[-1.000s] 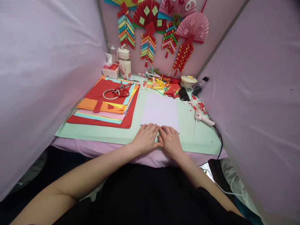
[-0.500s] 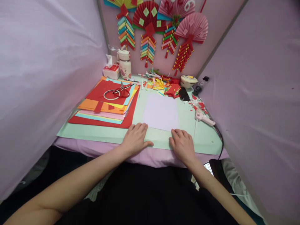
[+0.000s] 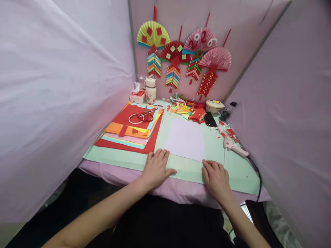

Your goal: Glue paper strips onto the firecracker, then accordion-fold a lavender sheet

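A pale lavender sheet of paper [image 3: 185, 138] lies flat on the light green table cover [image 3: 124, 161]. At its lower left corner rests my left hand [image 3: 157, 168], palm down, fingers stretched out and thumb spread to the right. My right hand [image 3: 216, 177] lies at the lower right corner, with its fingers slightly bent and fingertips touching or very near the paper's edge. Neither hand visibly holds anything. To the left of the sheet sits a stack of coloured paper [image 3: 131, 134], topped by red-handled scissors [image 3: 147, 116] and a white ring [image 3: 134, 119].
A glue gun [image 3: 235, 146] with a black cord lies on the right, beside red and white scraps [image 3: 224, 131]. Behind the sheet are coloured paper strips [image 3: 181, 107], a lidded bowl [image 3: 214, 106], a bottle [image 3: 150, 91] and a tissue box [image 3: 137, 96]. Paper fans [image 3: 153, 34] hang behind.
The head view has tilted up and turned left, so the table appears lower and further right, and more of the hanging fans shows. Both hands stay at the sheet's near corners.
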### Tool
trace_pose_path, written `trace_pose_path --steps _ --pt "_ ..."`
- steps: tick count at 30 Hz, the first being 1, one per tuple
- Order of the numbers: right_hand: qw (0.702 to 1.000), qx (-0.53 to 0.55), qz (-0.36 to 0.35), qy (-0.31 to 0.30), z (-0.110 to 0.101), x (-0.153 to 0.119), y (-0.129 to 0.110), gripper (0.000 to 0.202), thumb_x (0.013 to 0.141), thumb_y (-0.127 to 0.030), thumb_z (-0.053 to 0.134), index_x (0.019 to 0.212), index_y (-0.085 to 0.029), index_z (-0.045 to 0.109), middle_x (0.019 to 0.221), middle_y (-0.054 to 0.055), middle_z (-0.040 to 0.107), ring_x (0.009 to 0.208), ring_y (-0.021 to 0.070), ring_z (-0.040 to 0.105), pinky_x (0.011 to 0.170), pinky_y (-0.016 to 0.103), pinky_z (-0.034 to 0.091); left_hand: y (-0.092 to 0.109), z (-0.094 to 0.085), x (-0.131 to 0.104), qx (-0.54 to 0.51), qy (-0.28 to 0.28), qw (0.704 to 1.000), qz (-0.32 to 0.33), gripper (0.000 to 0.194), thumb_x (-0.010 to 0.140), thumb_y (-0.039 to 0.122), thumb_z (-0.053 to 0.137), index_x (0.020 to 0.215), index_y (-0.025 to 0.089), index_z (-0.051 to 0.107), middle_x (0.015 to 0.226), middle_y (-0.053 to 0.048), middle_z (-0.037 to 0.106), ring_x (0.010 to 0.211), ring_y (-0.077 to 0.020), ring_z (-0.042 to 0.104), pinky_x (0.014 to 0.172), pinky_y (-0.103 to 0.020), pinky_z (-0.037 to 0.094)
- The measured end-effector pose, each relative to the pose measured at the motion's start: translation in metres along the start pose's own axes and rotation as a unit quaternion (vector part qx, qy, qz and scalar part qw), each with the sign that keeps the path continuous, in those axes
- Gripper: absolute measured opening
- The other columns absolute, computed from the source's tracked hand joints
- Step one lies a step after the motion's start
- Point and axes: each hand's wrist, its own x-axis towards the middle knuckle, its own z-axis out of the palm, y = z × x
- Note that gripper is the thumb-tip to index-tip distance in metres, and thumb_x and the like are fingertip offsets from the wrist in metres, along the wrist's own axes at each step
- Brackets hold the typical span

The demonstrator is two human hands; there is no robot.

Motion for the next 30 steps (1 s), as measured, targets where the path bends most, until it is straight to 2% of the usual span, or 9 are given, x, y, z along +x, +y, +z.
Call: trace_pose_path --steps 6,17,30 --pt "1.0 0.017 -0.002 -0.014 -0.003 0.008 0.003 0.027 0.095 -0.028 0.045 0.112 -0.023 0.066 0.106 0.008 0.064 0.098 0.0228 0.054 0.079 0.037 0.04 0.0 -0.001 0.001 -0.012 0.009 1.0 -0.002 0.064 0.087 0.062 0.051 0.135 0.019 0.05 0.136 -0.014 0.054 0.129 -0.0295 0.042 0.101 -0.046 0.033" --pt "1.0 0.006 -0.008 0.005 -0.003 0.006 -0.001 0.028 0.095 -0.023 0.044 0.113 -0.023 0.065 0.104 0.008 0.065 0.096 0.0216 0.056 0.08 0.037 0.04 0.001 0.006 0.0 -0.006 0.039 0.999 -0.019 0.056 0.091 0.055 0.048 0.134 0.02 0.053 0.137 -0.013 0.055 0.13 -0.0302 0.043 0.101 -0.048 0.034" --pt "1.0 -0.005 0.008 0.009 0.001 0.003 -0.005 0.028 0.095 -0.021 0.048 0.119 -0.023 0.062 0.108 0.007 0.065 0.102 0.0213 0.055 0.085 0.036 0.035 0.002 0.01 -0.001 -0.005 0.055 0.998 -0.035 0.056 0.091 0.057 0.048 0.133 0.02 0.055 0.138 -0.009 0.055 0.129 -0.0297 0.043 0.101 -0.048 0.031"
